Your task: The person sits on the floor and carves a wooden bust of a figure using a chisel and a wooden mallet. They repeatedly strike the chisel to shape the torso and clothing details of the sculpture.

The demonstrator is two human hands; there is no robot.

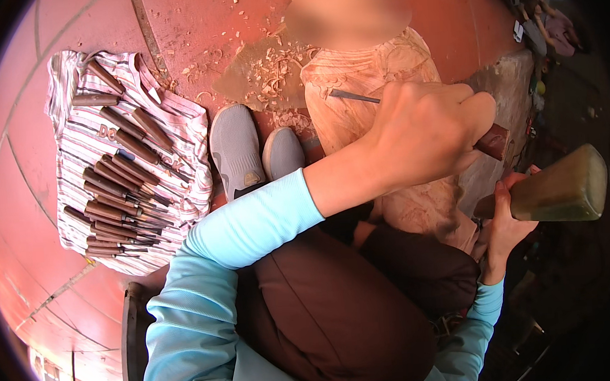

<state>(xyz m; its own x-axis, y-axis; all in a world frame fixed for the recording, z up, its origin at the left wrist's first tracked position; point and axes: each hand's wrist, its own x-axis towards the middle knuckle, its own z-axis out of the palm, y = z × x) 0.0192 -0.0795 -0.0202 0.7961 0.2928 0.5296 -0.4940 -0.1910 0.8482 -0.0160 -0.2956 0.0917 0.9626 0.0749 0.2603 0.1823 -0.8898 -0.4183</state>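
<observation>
Wood carving (342, 112), pale and orange-brown with cut folds, lies from 12 o'clock down to about 4 o'clock of the view, in front of the seated person; a blurred patch covers part of its upper end. The left hand (429, 125), at 2 o'clock, is closed in a fist round a chisel (357, 97), whose thin dark blade points to about 10 o'clock over the carving. I cannot tell whether the blade's tip touches the wood. The chisel's brown handle sticks out of the fist toward 4 o'clock. The right hand (508, 218), between 3 and 4 o'clock, has its fingers wrapped round a mallet (567, 187), with the flared, greenish head pointing to 3 o'clock, near the chisel's handle but apart from it.

At 9 to 10 o'clock a striped shirt (69, 161) is spread on the red tiled floor (26, 205), and many brown-handled tools (116, 211) lie on it, most of them side by side in its lower half. Two grey shoes (235, 142) stand at about 10 o'clock, between the shirt and the carving. Curled wood shavings (271, 71) are scattered on the floor between 11 and 12 o'clock. Dark brown trousers (339, 313) and light blue sleeves (255, 224) fill much of the view toward 6 o'clock.
</observation>
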